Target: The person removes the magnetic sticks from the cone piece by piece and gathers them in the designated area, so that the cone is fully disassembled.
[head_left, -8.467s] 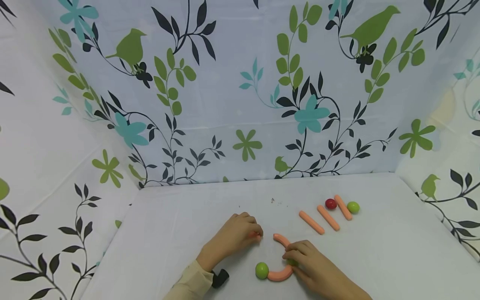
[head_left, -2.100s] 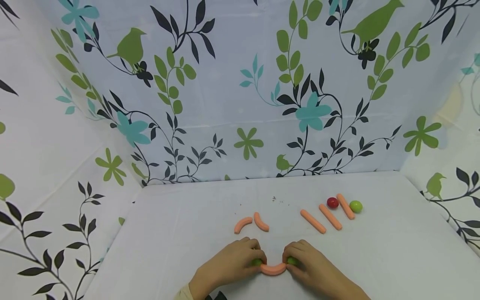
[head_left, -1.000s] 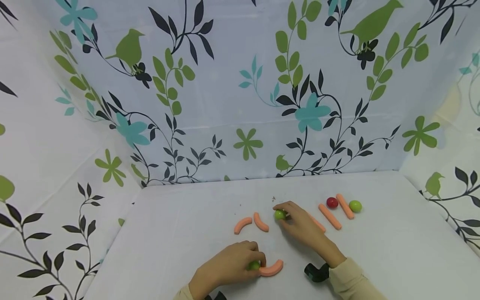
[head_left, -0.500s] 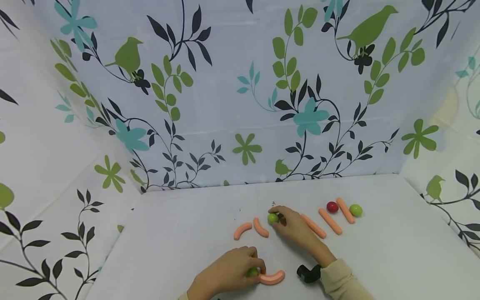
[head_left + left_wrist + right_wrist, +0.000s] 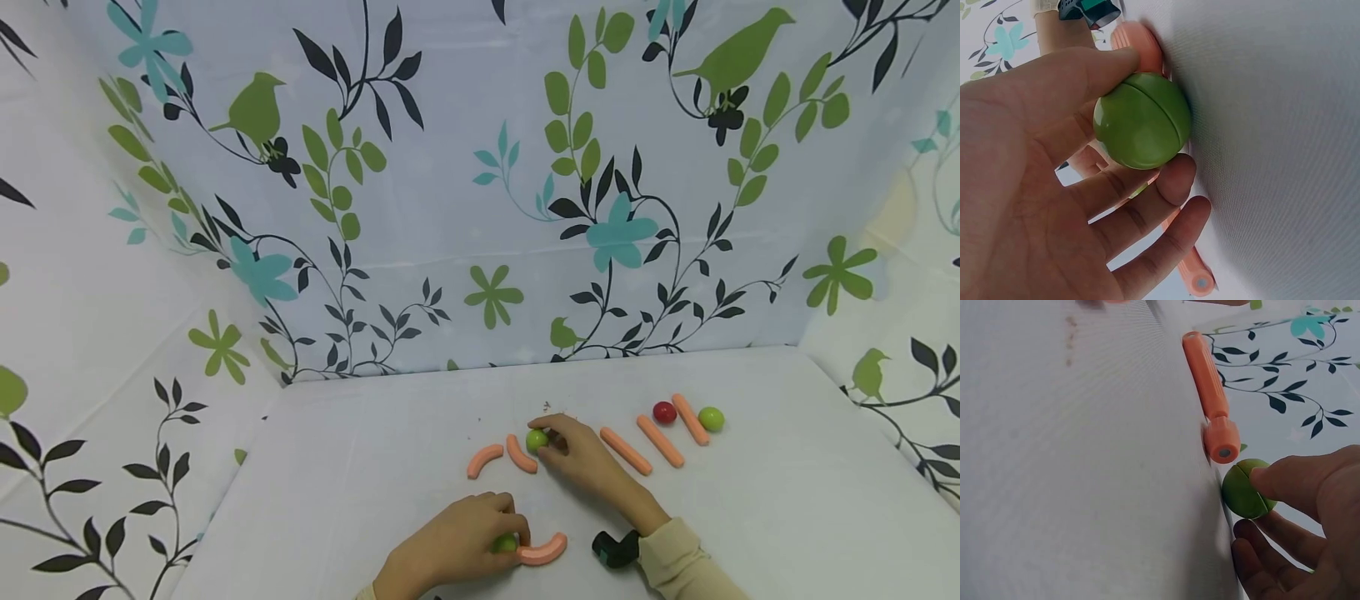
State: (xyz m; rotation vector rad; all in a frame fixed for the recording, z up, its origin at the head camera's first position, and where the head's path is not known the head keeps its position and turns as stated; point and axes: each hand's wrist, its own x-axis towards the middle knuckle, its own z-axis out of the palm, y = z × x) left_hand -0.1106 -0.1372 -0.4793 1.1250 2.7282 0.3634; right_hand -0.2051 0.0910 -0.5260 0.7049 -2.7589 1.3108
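My left hand (image 5: 465,537) holds a green ball (image 5: 1138,125) between thumb and fingers low over the white table. A curved orange rod (image 5: 543,551) lies against that ball on its right side, its other end free. Farther up the table, my right hand (image 5: 581,454) pinches another green ball (image 5: 1244,490) between thumb and fingertips. Just left of this ball lies a second curved orange rod (image 5: 520,455), its end right by the ball. A third curved rod (image 5: 484,460) rests left of that one. In the right wrist view, a rod's end (image 5: 1222,442) shows a grey round tip.
Right of my right hand lie three straight orange rods (image 5: 626,452). A red ball (image 5: 664,412) and a loose green ball (image 5: 711,419) sit beside the farthest rod. A black device (image 5: 615,550) is on my right wrist. Patterned cloth (image 5: 420,208) hangs behind the white table (image 5: 337,467).
My right hand has taken its green ball from the curved rod's right end, carried it up the table, then left toward the two curved rods. My left hand stays with its ball.
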